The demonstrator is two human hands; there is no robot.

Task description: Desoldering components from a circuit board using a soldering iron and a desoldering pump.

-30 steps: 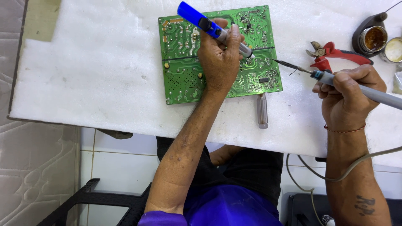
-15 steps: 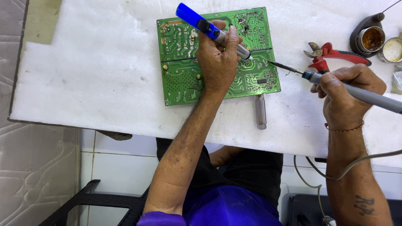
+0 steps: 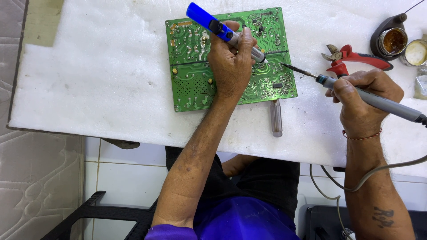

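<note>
A green circuit board [image 3: 191, 66] lies solder side up on a white foam sheet [image 3: 89, 66]. My left hand [image 3: 231, 66] rests on the board and grips a blue and grey desoldering pump [image 3: 222, 30], whose nozzle points at the board's right half. My right hand [image 3: 362, 95] holds a grey soldering iron [image 3: 378, 101]. The iron's dark tip reaches the board's right edge, close to the pump nozzle.
Red-handled cutters [image 3: 351, 58] lie right of the board. A dark jar of amber flux [image 3: 391, 40] and a small round tin [image 3: 416, 52] sit at the far right. A clear-handled screwdriver [image 3: 276, 118] lies below the board. The iron's cord [image 3: 356, 182] hangs off the table edge.
My right hand has moved left, bringing the iron's tip from right of the board to its right edge. My left hand and the pump have stayed in place.
</note>
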